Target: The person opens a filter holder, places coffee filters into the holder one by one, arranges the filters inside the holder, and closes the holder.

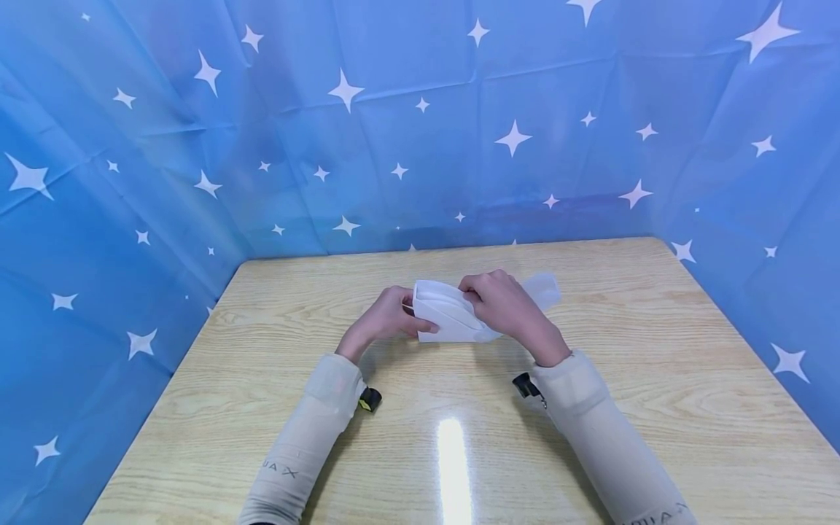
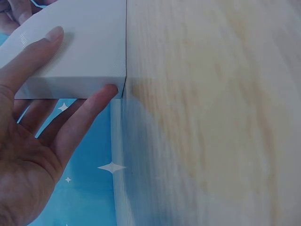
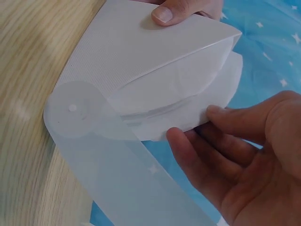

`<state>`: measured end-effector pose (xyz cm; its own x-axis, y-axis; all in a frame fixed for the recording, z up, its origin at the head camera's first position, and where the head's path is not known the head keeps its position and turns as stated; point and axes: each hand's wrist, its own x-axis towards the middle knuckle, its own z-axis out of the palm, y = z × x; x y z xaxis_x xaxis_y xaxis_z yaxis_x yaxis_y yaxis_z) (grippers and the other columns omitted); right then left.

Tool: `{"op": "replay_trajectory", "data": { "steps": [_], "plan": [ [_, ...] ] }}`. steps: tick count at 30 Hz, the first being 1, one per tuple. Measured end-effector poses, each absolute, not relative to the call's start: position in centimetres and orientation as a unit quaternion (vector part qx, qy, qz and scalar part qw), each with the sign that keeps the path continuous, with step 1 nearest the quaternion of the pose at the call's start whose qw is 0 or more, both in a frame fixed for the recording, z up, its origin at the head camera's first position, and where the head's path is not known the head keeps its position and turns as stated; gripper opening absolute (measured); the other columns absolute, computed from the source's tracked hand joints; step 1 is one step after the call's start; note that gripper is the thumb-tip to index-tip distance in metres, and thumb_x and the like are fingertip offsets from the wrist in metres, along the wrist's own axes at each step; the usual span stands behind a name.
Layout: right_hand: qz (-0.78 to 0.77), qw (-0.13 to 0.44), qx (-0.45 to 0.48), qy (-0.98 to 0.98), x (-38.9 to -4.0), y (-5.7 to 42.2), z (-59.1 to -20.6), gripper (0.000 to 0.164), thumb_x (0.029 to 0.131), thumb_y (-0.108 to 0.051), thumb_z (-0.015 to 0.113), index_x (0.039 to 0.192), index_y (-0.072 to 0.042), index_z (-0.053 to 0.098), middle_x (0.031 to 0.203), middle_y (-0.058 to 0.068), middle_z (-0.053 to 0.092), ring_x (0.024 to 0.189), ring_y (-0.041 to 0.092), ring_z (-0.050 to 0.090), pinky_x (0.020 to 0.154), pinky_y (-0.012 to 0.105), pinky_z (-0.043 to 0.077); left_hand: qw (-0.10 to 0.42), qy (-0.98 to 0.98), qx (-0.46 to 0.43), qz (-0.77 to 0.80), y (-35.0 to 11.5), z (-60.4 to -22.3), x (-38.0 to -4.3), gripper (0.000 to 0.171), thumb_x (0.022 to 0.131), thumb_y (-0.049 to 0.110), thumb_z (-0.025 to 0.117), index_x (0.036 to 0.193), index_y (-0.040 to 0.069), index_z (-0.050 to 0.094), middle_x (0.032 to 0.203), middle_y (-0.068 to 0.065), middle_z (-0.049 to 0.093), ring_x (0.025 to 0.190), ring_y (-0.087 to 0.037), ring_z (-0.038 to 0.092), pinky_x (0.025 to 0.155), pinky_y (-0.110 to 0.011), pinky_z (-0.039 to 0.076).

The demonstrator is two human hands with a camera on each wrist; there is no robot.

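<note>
A white box (image 1: 441,329) with a curved opening is held just over the middle of the table. My left hand (image 1: 387,315) grips its left end, thumb flat on the broad face (image 2: 94,42) and fingers along the narrow side. A frosted, see-through cover (image 3: 122,165) is swung out from the box's corner on a round pivot. From the opening comes a thin white sheet (image 3: 214,101), its kind unclear. My right hand (image 1: 508,305) pinches that sheet's edge between thumb (image 3: 230,120) and fingers, as the right wrist view shows.
Light wood-grain table (image 1: 262,408) lies under both hands. Behind and to the sides hangs a blue curtain (image 1: 420,131) with white stars. Dark wrist cameras are strapped at both sleeves (image 1: 308,437). A bright light reflection (image 1: 453,467) shows on the near tabletop.
</note>
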<state>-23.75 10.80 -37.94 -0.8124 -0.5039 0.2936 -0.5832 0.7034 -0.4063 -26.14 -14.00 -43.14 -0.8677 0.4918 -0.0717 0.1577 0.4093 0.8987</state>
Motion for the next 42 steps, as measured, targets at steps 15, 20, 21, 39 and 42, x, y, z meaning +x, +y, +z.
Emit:
{"op": "replay_trajectory", "data": {
  "steps": [15, 20, 21, 39, 42],
  "plan": [
    [0.233, 0.072, 0.297, -0.923, -23.7, 10.76, -38.18, 0.022, 0.098, 0.004, 0.058, 0.103, -0.003, 0.078, 0.094, 0.014, 0.079, 0.071, 0.02, 0.069, 0.074, 0.039, 0.061, 0.165, 0.825, 0.195, 0.505, -14.0, -43.11, -26.09, 0.037, 0.082, 0.018, 0.09, 0.115, 0.011, 0.074, 0.104, -0.01, 0.078, 0.084, -0.028, 0.077, 0.07, -0.044, 0.066],
    [0.231, 0.063, 0.294, -0.925, -23.72, 10.71, -38.21, 0.022, 0.098, 0.003, 0.058, 0.102, -0.004, 0.078, 0.093, 0.013, 0.079, 0.069, 0.018, 0.067, 0.072, 0.037, 0.06, 0.166, 0.825, 0.196, 0.504, -14.02, -43.13, -26.13, 0.038, 0.082, 0.018, 0.089, 0.116, 0.011, 0.074, 0.106, -0.01, 0.078, 0.084, -0.027, 0.077, 0.07, -0.045, 0.066],
    [0.231, 0.061, 0.293, -0.926, -23.72, 10.68, -38.21, 0.022, 0.098, 0.003, 0.058, 0.102, -0.004, 0.078, 0.093, 0.012, 0.078, 0.068, 0.017, 0.066, 0.071, 0.036, 0.059, 0.167, 0.824, 0.196, 0.504, -14.03, -43.13, -26.13, 0.038, 0.082, 0.018, 0.089, 0.116, 0.011, 0.073, 0.106, -0.011, 0.078, 0.084, -0.027, 0.077, 0.071, -0.045, 0.066],
    [0.233, 0.036, 0.286, -0.929, -23.71, 10.59, -38.55, 0.023, 0.098, 0.002, 0.058, 0.099, -0.006, 0.079, 0.096, 0.01, 0.078, 0.065, 0.014, 0.058, 0.067, 0.03, 0.05, 0.166, 0.826, 0.194, 0.502, -14.01, -43.12, -26.1, 0.037, 0.083, 0.018, 0.089, 0.116, 0.011, 0.074, 0.106, -0.009, 0.078, 0.085, -0.027, 0.077, 0.071, -0.045, 0.066],
    [0.234, 0.036, 0.289, -0.928, -23.73, 10.56, -38.51, 0.024, 0.097, 0.003, 0.058, 0.096, -0.007, 0.08, 0.091, 0.009, 0.077, 0.062, 0.014, 0.052, 0.063, 0.029, 0.045, 0.169, 0.826, 0.191, 0.503, -13.98, -43.02, -26.06, 0.037, 0.083, 0.017, 0.089, 0.116, 0.011, 0.074, 0.106, -0.01, 0.078, 0.086, -0.027, 0.077, 0.071, -0.045, 0.066]
  ]
}}
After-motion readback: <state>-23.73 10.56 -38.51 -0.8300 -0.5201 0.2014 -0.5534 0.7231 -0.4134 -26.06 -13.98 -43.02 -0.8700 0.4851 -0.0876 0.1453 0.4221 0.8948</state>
